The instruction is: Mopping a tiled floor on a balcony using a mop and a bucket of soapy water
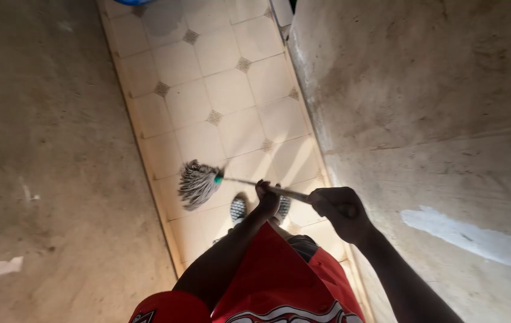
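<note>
Red shirt [279,281] nearest camera, bottom of view. Right hand [340,210] closed in fist around upper end of mop handle [249,183]. Left hand [267,197] wrapped round handle lower down, fingers curled. String mop head [198,183] at left end of handle, over tiled floor [219,90], possibly touching it; contact unclear. Sneakers [238,209] below handle. Bare concrete walls [46,149] flank narrow floor.

Narrow corridor: cream tiled floor [219,96] with small dark diamonds, rough plastered walls [46,149] both sides, warm slanting light.
</note>
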